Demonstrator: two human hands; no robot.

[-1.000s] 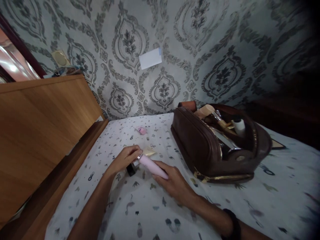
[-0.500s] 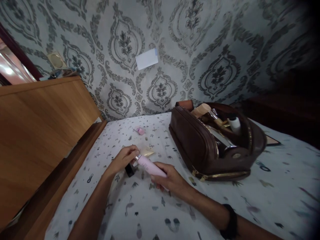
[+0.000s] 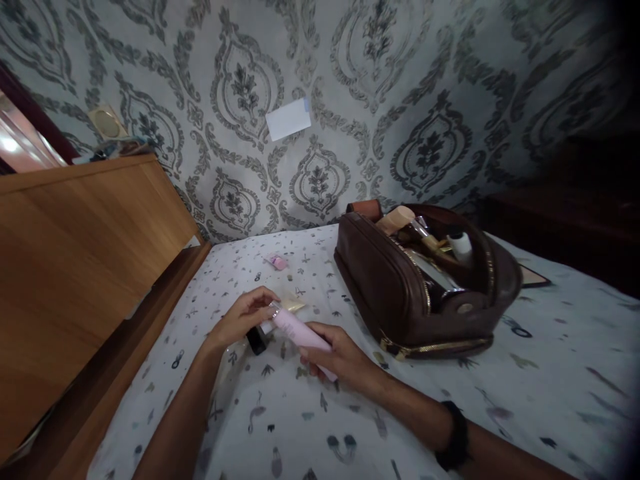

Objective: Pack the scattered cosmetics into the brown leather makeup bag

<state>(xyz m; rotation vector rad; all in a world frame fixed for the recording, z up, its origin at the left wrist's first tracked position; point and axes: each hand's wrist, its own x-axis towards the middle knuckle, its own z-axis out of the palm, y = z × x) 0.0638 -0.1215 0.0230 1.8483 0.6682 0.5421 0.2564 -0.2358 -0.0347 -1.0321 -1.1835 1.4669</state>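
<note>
A pale pink squeeze tube (image 3: 299,330) with a shiny silvery neck is held slanted above the patterned sheet. My right hand (image 3: 336,353) wraps round its lower body, thumb on top. At the upper end, the fingers of my left hand (image 3: 245,316) pinch the silvery cap area; the exact grip there is partly hidden. Beneath my left hand lies a tube with a black cap (image 3: 257,340), mostly covered. Just behind the pink tube, a small yellowish item (image 3: 294,305) rests on the sheet.
To the right stands an unzipped brown leather cosmetic bag (image 3: 385,280) full of bottles and brushes. A small pink item (image 3: 278,261) lies farther back. A wooden panel (image 3: 95,267) borders the left side, and a patterned wall (image 3: 320,180) closes off the back.
My left fingers have shifted slightly at the cap end of the pink tube. The whole view has moved a little; the right hand keeps its hold.
</note>
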